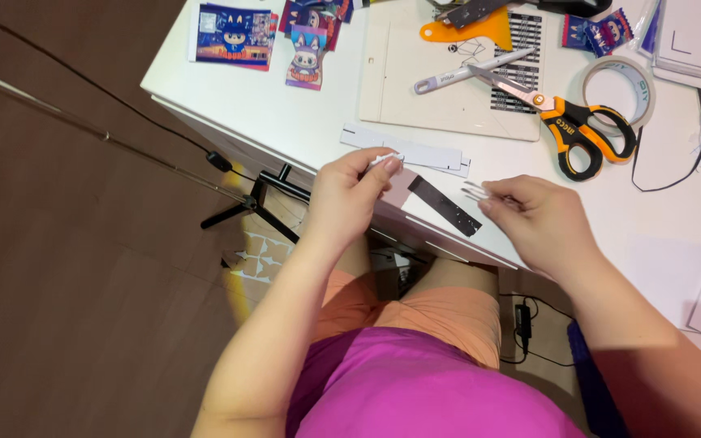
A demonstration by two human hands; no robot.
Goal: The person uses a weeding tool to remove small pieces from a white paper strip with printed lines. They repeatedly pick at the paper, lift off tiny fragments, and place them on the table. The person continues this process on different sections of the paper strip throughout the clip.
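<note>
1. Your left hand [346,195] sits at the bench [285,113] edge near the middle of the frame, fingers pinched on a small white sliver [384,157].
2. Your right hand [533,215], right of centre, pinches a thin pale tool [474,191]; its exact kind is too blurred to tell.
3. Between your hands one flat black strip [445,206] lies slanted at the bench edge, with a white paper strip [403,150] just above it.
4. Open white surface lies above your left hand; bare brown floor [58,243] fills the left of the frame.
5. One pair of orange-and-black scissors [582,126], one tape roll [622,85] and one white pen [468,70] crowd the upper right.
6. Glossy picture cards [233,36] lie at the upper left.
</note>
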